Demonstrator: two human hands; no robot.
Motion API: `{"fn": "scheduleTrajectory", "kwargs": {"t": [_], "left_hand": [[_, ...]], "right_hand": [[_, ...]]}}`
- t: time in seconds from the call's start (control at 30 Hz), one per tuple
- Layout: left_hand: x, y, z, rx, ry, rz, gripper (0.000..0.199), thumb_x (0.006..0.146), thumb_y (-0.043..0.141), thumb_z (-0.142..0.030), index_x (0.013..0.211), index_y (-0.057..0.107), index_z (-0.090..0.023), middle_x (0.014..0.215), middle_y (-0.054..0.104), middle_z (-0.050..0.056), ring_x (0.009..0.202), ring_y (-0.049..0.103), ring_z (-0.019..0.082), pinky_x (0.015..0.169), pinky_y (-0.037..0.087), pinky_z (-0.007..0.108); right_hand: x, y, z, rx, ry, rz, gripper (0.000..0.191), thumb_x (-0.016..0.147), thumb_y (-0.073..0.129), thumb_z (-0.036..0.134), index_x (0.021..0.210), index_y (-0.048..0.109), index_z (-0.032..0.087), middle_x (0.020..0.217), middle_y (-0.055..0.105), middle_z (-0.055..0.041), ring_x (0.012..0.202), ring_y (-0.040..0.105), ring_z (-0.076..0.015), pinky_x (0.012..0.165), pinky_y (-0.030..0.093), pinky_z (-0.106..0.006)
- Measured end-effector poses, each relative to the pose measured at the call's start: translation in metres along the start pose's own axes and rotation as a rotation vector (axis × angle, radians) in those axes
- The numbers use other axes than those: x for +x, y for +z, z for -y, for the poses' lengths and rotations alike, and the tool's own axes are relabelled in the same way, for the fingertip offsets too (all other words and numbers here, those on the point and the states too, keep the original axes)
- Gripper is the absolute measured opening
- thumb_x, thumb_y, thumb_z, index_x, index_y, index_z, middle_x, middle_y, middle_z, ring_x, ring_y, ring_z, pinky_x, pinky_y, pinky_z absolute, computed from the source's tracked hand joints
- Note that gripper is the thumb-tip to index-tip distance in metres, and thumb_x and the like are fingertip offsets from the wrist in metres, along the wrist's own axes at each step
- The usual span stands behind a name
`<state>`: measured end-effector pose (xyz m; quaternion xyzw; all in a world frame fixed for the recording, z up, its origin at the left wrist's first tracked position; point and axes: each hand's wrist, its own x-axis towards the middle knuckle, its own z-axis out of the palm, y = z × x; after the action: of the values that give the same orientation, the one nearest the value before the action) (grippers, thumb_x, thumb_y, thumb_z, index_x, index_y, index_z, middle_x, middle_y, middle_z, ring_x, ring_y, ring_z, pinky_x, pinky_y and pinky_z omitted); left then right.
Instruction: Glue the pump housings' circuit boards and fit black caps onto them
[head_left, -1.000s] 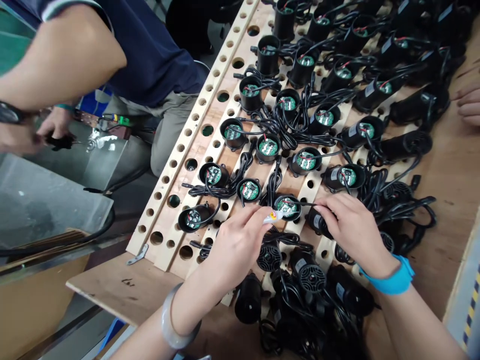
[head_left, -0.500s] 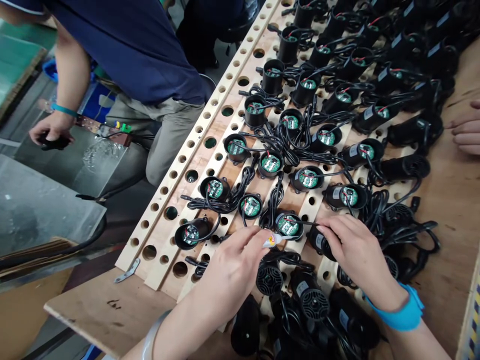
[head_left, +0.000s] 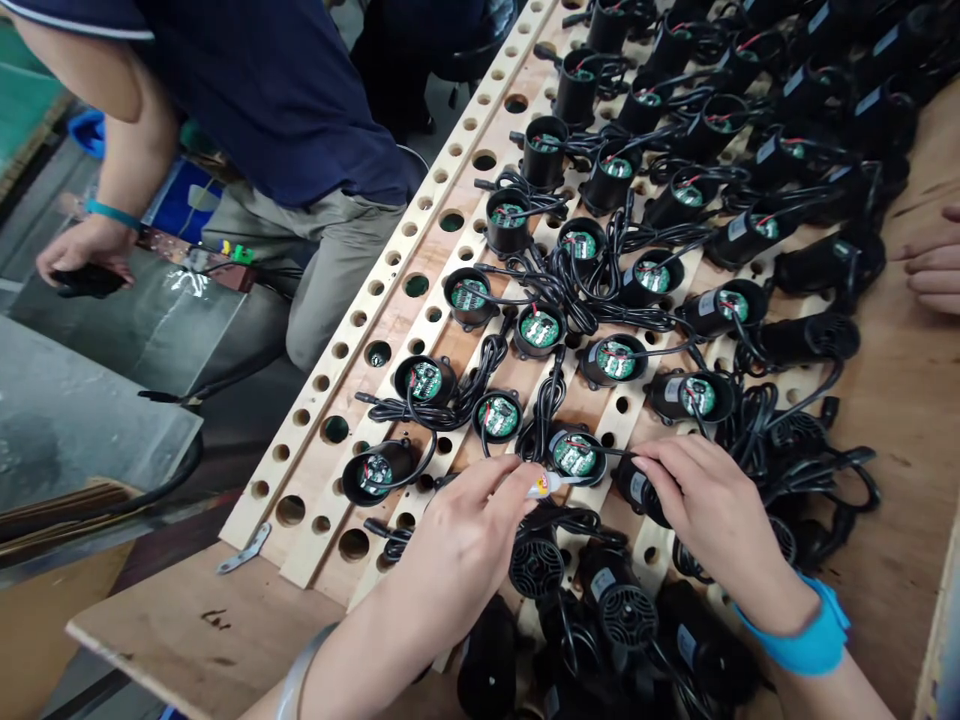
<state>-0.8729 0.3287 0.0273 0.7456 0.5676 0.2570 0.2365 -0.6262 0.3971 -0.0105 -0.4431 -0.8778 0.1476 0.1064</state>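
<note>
My left hand [head_left: 480, 520] grips a small white glue bottle [head_left: 547, 482] with a yellow and red label. Its thin nozzle points right, at the near rim of a black round housing [head_left: 553, 440]. Inside that housing sits a green circuit board [head_left: 574, 456] with red and black wires; whether the nozzle touches it I cannot tell. My right hand [head_left: 694, 490] pinches the black cable [head_left: 611, 450] that runs out of this housing. Beneath my right fingers lies another black housing [head_left: 636, 487] with a pale label.
A wooden board with drilled strips [head_left: 330, 370] carries rows of black housings and coiled cables [head_left: 592, 290]. Housings with slotted ends [head_left: 628, 612] lie close below my hands. A co-worker [head_left: 255, 110] sits at the left; another person's fingers [head_left: 934, 262] show at the right edge.
The glue bottle's nozzle has shifted slightly along the housing's near rim. My right hand keeps its pinch on the cable. The co-worker's hand at left has moved a little left.
</note>
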Motion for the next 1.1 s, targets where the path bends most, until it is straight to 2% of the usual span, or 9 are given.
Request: {"fn": "scheduleTrajectory", "kwargs": {"t": [0.37,0.53,0.7,0.83,0.93,1.1], "left_hand": [[0.001,-0.005,0.0,0.009,0.021,0.022,0.03,0.085,0.049,-0.001,0.113,0.055,-0.011,0.106,0.064,0.012,0.097,0.064,0.019,0.084,0.057,0.03],[-0.001,-0.01,-0.001,0.041,0.015,0.069,0.031,0.086,0.048,-0.002,0.114,0.054,-0.013,0.107,0.063,0.012,0.098,0.063,0.018,0.086,0.057,0.029],[0.0,-0.014,-0.002,0.056,0.061,0.016,0.031,0.085,0.048,-0.002,0.115,0.051,-0.011,0.105,0.063,0.013,0.096,0.065,0.019,0.084,0.058,0.03],[0.001,-0.016,-0.002,0.036,0.073,0.027,0.03,0.085,0.049,-0.003,0.112,0.05,-0.014,0.106,0.062,0.012,0.098,0.064,0.019,0.084,0.058,0.03],[0.0,-0.016,-0.001,0.044,0.055,0.035,0.03,0.086,0.049,-0.004,0.113,0.051,-0.015,0.108,0.062,0.011,0.099,0.064,0.019,0.083,0.057,0.03],[-0.006,-0.014,0.005,0.036,-0.056,0.071,0.03,0.089,0.048,-0.007,0.116,0.056,-0.017,0.112,0.063,0.009,0.098,0.064,0.017,0.084,0.056,0.027]], "right_hand": [[0.0,0.0,0.0,-0.005,0.002,0.003,0.015,0.094,0.049,0.024,0.089,0.061,0.015,0.081,0.062,-0.0061,0.079,0.058,-0.0204,0.077,0.046,-0.036],[0.0,-0.001,0.0,0.003,0.018,0.029,0.017,0.094,0.047,0.025,0.09,0.061,0.017,0.083,0.063,-0.0063,0.08,0.058,-0.0205,0.077,0.045,-0.036],[0.0,-0.001,0.001,0.008,0.031,0.028,0.02,0.095,0.045,0.026,0.088,0.062,0.017,0.081,0.063,-0.0064,0.079,0.058,-0.0209,0.076,0.045,-0.036],[0.001,-0.001,0.001,0.003,0.024,0.027,0.019,0.095,0.045,0.025,0.089,0.061,0.017,0.081,0.063,-0.0065,0.079,0.058,-0.0208,0.076,0.045,-0.036],[0.001,-0.001,0.001,-0.007,0.005,0.023,0.017,0.095,0.046,0.024,0.09,0.061,0.016,0.081,0.063,-0.0067,0.08,0.058,-0.0208,0.077,0.045,-0.036],[0.0,-0.001,0.0,0.002,0.02,0.023,0.02,0.095,0.044,0.026,0.089,0.061,0.017,0.081,0.063,-0.007,0.08,0.058,-0.0209,0.076,0.045,-0.036]]}}
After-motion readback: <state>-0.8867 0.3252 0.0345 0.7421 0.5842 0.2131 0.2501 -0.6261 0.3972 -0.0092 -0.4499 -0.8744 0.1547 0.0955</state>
